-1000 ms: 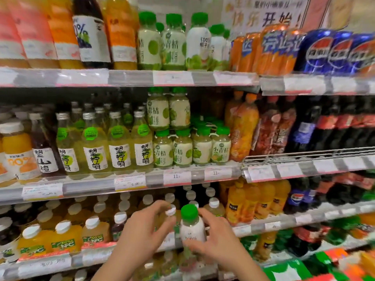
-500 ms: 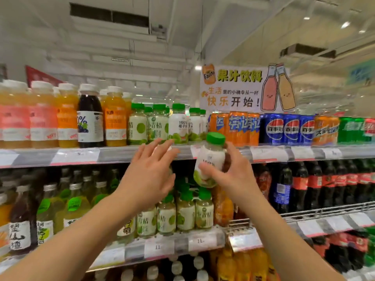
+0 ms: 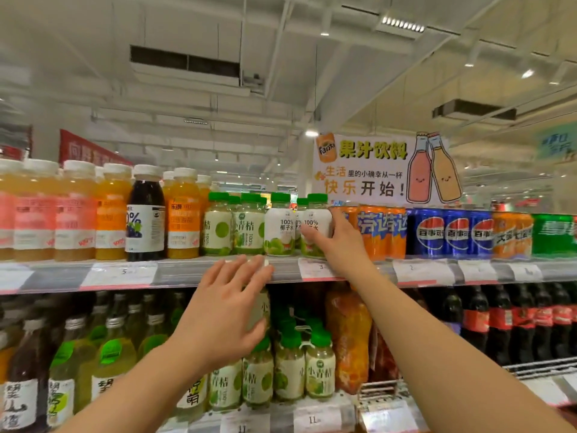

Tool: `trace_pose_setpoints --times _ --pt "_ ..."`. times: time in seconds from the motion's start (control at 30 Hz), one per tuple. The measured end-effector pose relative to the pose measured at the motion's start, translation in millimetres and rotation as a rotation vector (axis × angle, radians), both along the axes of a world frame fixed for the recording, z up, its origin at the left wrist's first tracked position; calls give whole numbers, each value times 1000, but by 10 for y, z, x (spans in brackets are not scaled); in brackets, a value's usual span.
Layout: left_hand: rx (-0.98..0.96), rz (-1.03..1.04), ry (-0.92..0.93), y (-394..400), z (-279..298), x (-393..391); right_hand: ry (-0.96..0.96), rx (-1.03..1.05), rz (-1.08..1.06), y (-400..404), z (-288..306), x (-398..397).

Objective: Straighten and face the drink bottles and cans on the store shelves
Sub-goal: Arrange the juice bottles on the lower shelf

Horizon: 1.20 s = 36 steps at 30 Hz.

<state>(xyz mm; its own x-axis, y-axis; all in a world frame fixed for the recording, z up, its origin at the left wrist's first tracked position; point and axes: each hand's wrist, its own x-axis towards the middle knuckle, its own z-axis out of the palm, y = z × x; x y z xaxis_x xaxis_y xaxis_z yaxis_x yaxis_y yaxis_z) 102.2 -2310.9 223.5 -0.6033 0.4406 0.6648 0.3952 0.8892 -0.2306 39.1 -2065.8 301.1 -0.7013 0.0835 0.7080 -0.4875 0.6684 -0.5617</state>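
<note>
Coconut-water bottle (image 3: 317,226), white-labelled with a green cap, stands on the top shelf (image 3: 193,271) at about 1 o'clock in the head view, just beside a matching bottle (image 3: 279,228) at its 9 o'clock and touching or nearly touching the orange cans (image 3: 379,231) at its 3 o'clock. The right hand (image 3: 338,242) grips it, fingers wrapped round the right flank and thumb across the lower label. The left hand (image 3: 223,310) hovers below the shelf lip at about 7 o'clock from the bottle, fingers spread and straight, holding nothing, in front of the green-capped lime bottles (image 3: 290,367) on the shelf beneath.

The step in hand looks like seating this bottle in its row and facing it. To do it well, I would judge: set the base flat before letting go, then twist until the "100%" print faces straight out, matching its neighbour. Slide it flush with the front edge so the row reads as one line. Keep the wrist clear of the cans; a nudge there could skew them. The free hand could steady the neighbouring bottle.
</note>
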Motion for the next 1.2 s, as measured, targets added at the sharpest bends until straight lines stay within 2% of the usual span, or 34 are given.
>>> trace_pose_setpoints --times 0.13,0.3,0.4,0.5,0.6,0.67,0.77,1.2 --pt "63 -26 -16 53 29 2 28 -65 -66 10 -80 -31" --pt "435 -87 34 277 365 -13 28 -35 -62 60 -86 0" --pt "543 -61 79 414 664 -147 64 -40 -53 71 -97 14" --pt "560 -26 126 509 977 -331 105 -95 -62 53 -109 -1" --pt "583 47 52 625 1162 -505 134 -80 -104 37 -124 -62" --pt "614 88 -3 712 1190 -546 136 -48 -124 27 -146 -107" --pt "563 144 29 830 1157 -582 158 -35 -151 27 -161 -138" --pt "522 43 33 974 1064 -560 149 -4 -177 -18 -166 -118"
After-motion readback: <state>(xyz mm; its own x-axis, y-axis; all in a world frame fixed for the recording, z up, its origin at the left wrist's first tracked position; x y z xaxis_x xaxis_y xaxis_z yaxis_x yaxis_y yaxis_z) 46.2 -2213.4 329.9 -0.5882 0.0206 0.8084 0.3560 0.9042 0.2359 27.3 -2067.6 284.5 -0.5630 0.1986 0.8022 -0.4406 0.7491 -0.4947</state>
